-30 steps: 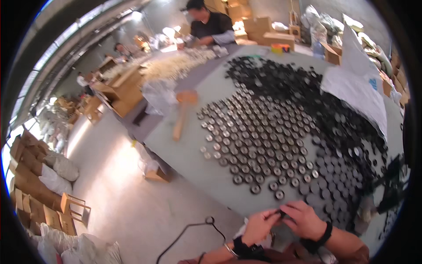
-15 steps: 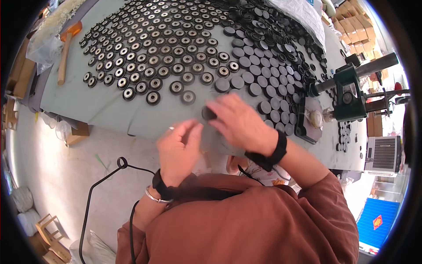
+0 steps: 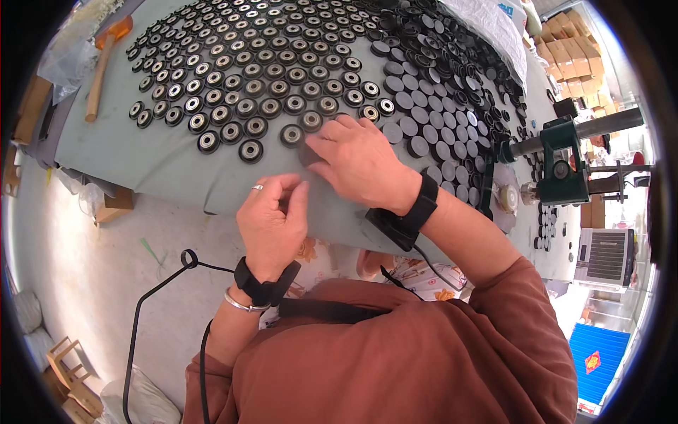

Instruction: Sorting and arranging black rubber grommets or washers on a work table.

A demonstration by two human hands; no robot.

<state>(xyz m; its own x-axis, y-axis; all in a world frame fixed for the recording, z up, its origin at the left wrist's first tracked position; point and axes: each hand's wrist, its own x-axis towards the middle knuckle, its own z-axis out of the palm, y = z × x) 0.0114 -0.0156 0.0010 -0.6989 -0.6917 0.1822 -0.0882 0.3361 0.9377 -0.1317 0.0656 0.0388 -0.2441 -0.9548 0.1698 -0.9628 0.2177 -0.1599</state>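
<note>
Dozens of metal-centred black rings (image 3: 278, 88) spread in loose rows over the pale table (image 3: 134, 159) at ten to eleven o'clock from the right hand (image 3: 361, 159), the nearest crowding just beyond its fingertips and one partly hidden behind the fingers. Grey-topped discs (image 3: 430, 133) sit packed together at two o'clock, with a heap of loose black pieces (image 3: 438, 53) past them at one o'clock and a white sack (image 3: 487, 30) beside that heap. A green press (image 3: 565, 166) with a thick metal shaft stands at three o'clock, well apart from both hands, and a grey slatted unit (image 3: 606, 258) is farther out towards four o'clock. At ten o'clock lies an orange-headed mallet (image 3: 100, 78), next to a clear plastic bag (image 3: 65, 71). Off the table, a bent black rod (image 3: 133, 353) shows at eight o'clock. The left hand (image 3: 272, 219), also at eight o'clock but much nearer, has its fingers curled and its thumb close to them; whether it holds anything I cannot tell. The right hand is pinched narrow on a dark round piece (image 3: 308, 154), which sits at nine o'clock from the palm, blurred and partly covered by the fingers, near the closest rings; its contact with the table cannot be made out
</note>
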